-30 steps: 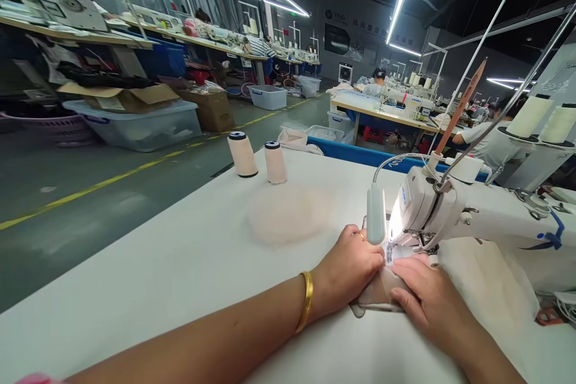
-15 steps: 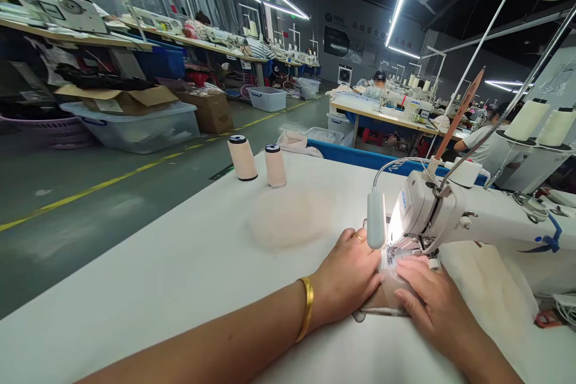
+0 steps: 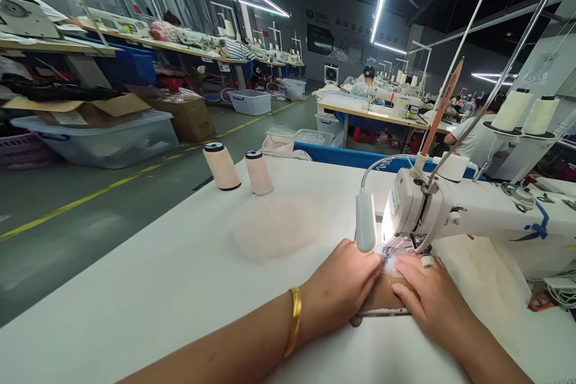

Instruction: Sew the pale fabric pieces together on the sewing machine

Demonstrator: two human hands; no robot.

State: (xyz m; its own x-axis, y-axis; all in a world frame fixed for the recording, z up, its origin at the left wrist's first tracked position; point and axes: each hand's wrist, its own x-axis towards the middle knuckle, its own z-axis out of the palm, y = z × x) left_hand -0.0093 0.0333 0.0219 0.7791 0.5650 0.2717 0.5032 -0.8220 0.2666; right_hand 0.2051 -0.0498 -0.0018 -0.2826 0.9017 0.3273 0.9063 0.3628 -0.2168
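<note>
A white sewing machine (image 3: 411, 207) stands over the table, its lamp lighting the needle area. A small piece of pale, sheer fabric (image 3: 390, 265) lies under the presser foot. My left hand (image 3: 344, 281), with a gold bangle at the wrist, is left of the needle, fingers curled and pressed together at the fabric's edge. To the right of the needle, my right hand (image 3: 427, 294) rests with its fingers extended on the fabric and its thumb apart. Between the hands shows the brownish machine bed plate (image 3: 381, 297). The left fingertips are partly hidden.
Two peach thread cones (image 3: 222, 167) stand at the table's far left edge. A blurred beige fabric patch (image 3: 274, 228) lies on the white tabletop (image 3: 189, 276). More pale fabric (image 3: 483, 288) is under the machine arm. A grey lamp (image 3: 365, 222) hangs close above my left hand.
The view has turned slightly right, so the surroundings sit further left. My left fingers are more curled and bunched near the needle. My right hand remains on the fabric.
</note>
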